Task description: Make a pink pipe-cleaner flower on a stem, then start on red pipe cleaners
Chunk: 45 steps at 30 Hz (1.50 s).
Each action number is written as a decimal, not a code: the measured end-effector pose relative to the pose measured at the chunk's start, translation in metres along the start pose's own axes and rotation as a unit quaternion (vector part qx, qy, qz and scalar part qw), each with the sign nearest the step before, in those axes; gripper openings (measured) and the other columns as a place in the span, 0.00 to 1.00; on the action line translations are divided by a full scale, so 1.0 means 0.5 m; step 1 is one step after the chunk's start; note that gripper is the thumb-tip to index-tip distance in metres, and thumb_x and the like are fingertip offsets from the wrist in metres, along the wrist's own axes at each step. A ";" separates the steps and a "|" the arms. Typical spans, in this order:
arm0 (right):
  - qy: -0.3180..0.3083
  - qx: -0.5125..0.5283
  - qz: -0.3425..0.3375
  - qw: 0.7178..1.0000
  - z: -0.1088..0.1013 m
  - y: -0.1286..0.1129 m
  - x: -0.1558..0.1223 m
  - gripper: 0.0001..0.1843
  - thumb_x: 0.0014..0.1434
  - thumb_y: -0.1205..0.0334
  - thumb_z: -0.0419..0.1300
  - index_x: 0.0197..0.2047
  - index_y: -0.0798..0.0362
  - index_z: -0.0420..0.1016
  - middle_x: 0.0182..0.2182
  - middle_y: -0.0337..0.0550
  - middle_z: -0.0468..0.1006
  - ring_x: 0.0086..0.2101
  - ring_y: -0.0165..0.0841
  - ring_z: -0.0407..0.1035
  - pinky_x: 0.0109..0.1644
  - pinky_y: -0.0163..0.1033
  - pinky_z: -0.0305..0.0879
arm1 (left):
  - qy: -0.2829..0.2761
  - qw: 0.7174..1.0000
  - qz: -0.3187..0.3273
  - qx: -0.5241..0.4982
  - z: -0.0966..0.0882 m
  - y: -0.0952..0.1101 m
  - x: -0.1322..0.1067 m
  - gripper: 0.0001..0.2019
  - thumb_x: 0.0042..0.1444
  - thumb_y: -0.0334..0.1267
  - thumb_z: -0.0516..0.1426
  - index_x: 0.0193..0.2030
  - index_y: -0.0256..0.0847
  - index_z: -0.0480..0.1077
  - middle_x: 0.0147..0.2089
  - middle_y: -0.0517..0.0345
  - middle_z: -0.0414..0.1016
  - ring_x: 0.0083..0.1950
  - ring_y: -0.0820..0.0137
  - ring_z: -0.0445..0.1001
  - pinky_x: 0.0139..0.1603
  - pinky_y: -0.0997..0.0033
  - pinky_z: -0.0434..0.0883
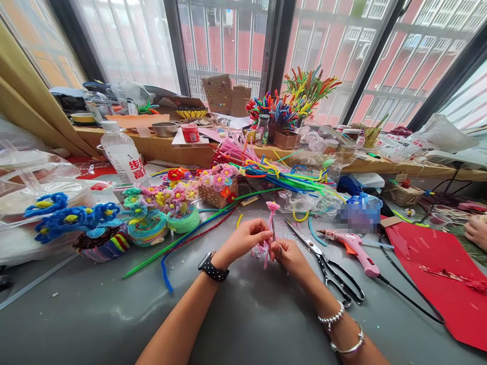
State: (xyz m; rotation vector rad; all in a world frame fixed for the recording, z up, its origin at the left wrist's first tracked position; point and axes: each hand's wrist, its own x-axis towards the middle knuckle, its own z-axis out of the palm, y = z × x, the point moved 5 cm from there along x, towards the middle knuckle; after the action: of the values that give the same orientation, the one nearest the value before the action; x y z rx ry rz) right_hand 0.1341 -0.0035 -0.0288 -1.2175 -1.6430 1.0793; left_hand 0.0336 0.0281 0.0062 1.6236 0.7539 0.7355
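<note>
Over the middle of the grey table, my left hand (249, 241) pinches the stem of a pink pipe-cleaner flower (273, 206), which stands upright with its bloom above the fingers. Close against it, my right hand (289, 256) is closed around small scissors (273, 230), whose thin metal blades point up along the stem; the fingers hide much of the handles. Pink fuzzy clippings (259, 250) lie on the table behind the hands. To the right of my right hand, large black-handled scissors (323, 261) rest with blades partly apart.
A pink glue gun (355, 249) with a black cord lies right, beside red sheet material (437, 274). Potted pipe-cleaner flowers (182, 218) stand left near a plastic bottle (124, 154). Bundled pipe cleaners (289, 175) lie behind. Another person's hand (477, 232) shows at the right edge.
</note>
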 end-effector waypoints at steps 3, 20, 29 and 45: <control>-0.004 -0.001 -0.001 1.000 -0.001 0.000 0.000 0.32 0.44 0.31 0.43 0.14 0.54 0.61 0.13 0.33 0.51 0.17 0.24 0.45 0.21 0.32 0.42 | -0.007 1.000 -0.005 -0.001 0.002 0.001 -0.001 0.11 0.47 0.41 0.54 0.25 0.34 0.62 0.24 0.63 0.62 0.26 0.77 0.61 0.28 0.76 0.60; 0.025 -0.034 -0.016 0.999 -0.007 0.000 0.001 0.31 0.43 0.32 0.46 0.14 0.55 0.60 0.15 0.35 0.58 0.20 0.26 0.52 0.24 0.32 0.47 | -0.025 0.999 -0.032 -0.026 0.002 -0.004 -0.003 0.10 0.47 0.40 0.54 0.26 0.34 0.63 0.24 0.63 0.62 0.26 0.77 0.61 0.28 0.76 0.59; 0.026 -0.046 -0.027 0.998 -0.011 0.004 0.000 0.32 0.45 0.32 0.44 0.15 0.55 0.62 0.16 0.36 0.60 0.20 0.27 0.54 0.25 0.32 0.48 | -0.023 0.998 -0.052 -0.039 -0.002 0.002 -0.009 0.08 0.47 0.38 0.54 0.27 0.33 0.66 0.24 0.63 0.62 0.26 0.78 0.60 0.30 0.77 0.58; 0.022 -0.082 -0.013 0.996 -0.018 0.006 0.004 0.34 0.44 0.31 0.43 0.13 0.55 0.63 0.12 0.35 0.57 0.18 0.26 0.52 0.23 0.32 0.45 | -0.008 0.999 -0.044 0.018 -0.010 -0.013 -0.002 0.11 0.47 0.41 0.54 0.27 0.34 0.67 0.24 0.61 0.64 0.27 0.76 0.61 0.30 0.76 0.59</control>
State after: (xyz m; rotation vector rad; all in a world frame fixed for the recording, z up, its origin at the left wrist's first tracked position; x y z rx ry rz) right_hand 0.1431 0.0004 -0.0288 -1.3118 -1.7369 0.9101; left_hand 0.0284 0.0309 0.0004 1.6167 0.8254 0.6488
